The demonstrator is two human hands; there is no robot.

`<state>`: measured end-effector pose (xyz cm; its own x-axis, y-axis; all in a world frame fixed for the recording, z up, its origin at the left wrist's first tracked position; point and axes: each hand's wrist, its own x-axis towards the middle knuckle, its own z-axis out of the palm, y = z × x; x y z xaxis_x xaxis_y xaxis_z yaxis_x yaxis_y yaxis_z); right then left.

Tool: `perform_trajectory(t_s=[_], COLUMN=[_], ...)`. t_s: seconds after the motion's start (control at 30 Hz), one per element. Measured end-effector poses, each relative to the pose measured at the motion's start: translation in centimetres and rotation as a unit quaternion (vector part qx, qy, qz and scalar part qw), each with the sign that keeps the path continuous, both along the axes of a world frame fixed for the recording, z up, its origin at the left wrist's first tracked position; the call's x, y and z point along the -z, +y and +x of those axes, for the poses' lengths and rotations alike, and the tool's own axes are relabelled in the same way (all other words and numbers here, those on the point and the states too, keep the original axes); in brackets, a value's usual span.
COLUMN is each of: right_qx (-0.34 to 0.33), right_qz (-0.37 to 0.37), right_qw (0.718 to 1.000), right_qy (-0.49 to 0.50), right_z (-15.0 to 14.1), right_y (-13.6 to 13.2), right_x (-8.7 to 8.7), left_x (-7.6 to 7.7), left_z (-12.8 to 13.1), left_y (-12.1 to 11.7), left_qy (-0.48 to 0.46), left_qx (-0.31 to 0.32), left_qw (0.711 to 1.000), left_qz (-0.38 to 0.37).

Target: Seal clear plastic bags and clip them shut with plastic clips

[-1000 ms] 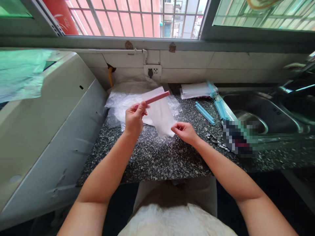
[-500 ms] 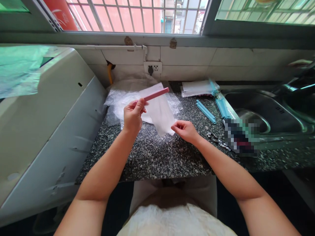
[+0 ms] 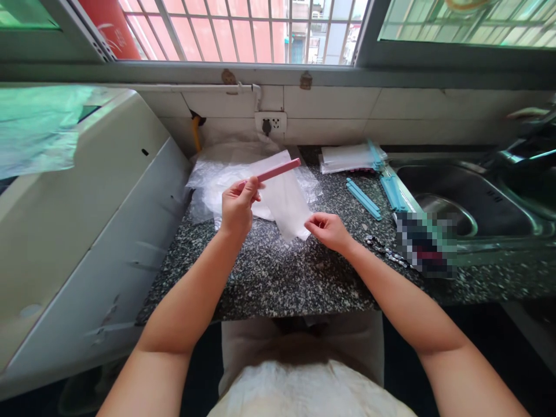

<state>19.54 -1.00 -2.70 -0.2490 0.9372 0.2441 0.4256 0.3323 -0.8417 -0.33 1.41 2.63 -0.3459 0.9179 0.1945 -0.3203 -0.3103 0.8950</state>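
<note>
My left hand (image 3: 238, 202) is closed round one end of a long pink stick (image 3: 280, 169), which looks like a bag sealing clip. The stick slants up to the right, across the upper part of a thin white plastic bag (image 3: 284, 202). At the bag's lower right corner, the fingertips of my right hand (image 3: 328, 229) pinch its edge. Behind and under the bag lies a heap of clear and white plastic bags (image 3: 226, 174). Whether my left fingers also grip the bag is hidden.
Light-blue strips (image 3: 364, 198) and more blue strips (image 3: 393, 191) lie right on the speckled counter (image 3: 278, 284). A stack of clear packets (image 3: 350, 157) lies behind them. A blurred-out object (image 3: 425, 246) is beside the sink (image 3: 456, 194). A socket (image 3: 271, 123) is on the wall.
Both hands hold nearly the same pose, with the pink stick and bag barely shifted. The whole view has moved very slightly.
</note>
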Motion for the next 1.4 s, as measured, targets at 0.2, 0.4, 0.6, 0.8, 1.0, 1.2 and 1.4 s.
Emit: perform_trajectory(t_s=[0.2, 0.4, 0.6, 0.8, 1.0, 1.2, 1.4], right_qx=[0.001, 0.006, 0.006, 0.006, 0.003, 0.032, 0.134], right_qz=[-0.001, 0.004, 0.002, 0.005, -0.008, 0.009, 0.142], right_qw=[1.0, 1.0, 1.0, 1.0, 1.0, 0.999, 0.98], right_qy=[-0.001, -0.001, -0.007, -0.002, -0.001, 0.026, 0.042], right_z=[0.0, 0.0, 0.1, 0.1, -0.1, 0.8, 1.9], right_y=[0.0, 0.1, 0.1, 0.1, 0.1, 0.3, 0.6], right_x=[0.1, 0.1, 0.1, 0.1, 0.3, -0.6, -5.4], left_x=[-0.1, 0.0, 0.1, 0.2, 0.2, 0.3, 0.3], left_z=[0.1, 0.1, 0.0, 0.2, -0.1, -0.3, 0.0], left_y=[-0.1, -0.1, 0.0, -0.1, 0.1, 0.3, -0.5], left_qy=[0.0, 0.006, -0.003, 0.012, -0.001, -0.002, 0.067], left_qx=[0.01, 0.017, 0.016, 0.022, 0.018, 0.039, 0.097], left_qw=[1.0, 1.0, 1.0, 1.0, 1.0, 0.999, 0.993], left_qz=[0.001, 0.004, 0.005, 0.0, -0.002, 0.006, 0.032])
